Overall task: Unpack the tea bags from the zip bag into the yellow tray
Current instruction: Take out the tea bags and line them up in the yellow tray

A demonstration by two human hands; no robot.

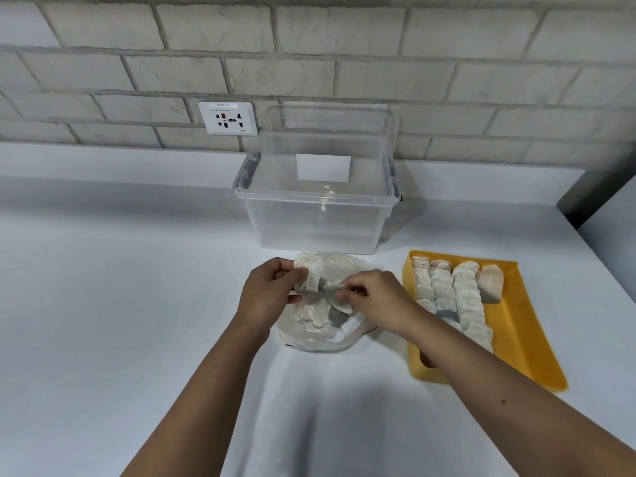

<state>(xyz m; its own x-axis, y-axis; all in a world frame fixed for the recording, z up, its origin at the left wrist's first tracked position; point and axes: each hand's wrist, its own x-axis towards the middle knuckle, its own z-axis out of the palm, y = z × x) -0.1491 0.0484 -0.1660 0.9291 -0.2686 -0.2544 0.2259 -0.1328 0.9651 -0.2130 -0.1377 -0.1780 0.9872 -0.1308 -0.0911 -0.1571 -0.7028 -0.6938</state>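
Note:
A clear zip bag (309,333) lies on the white counter in front of me, with several pale tea bags (318,313) still inside. Above it my left hand (272,290) grips a small stack of tea bags (309,273). My right hand (375,297) pinches a grey tag or tea bag edge (330,288) next to that stack. To the right sits the yellow tray (516,325), holding three rows of tea bags (447,294) and one more bag (491,280) beside them. My right forearm crosses the tray's near left corner.
A clear plastic storage box (316,215) stands just behind the zip bag, against the brick wall. A wall socket (229,118) is at the back left. A dark edge (599,191) bounds the counter at the far right.

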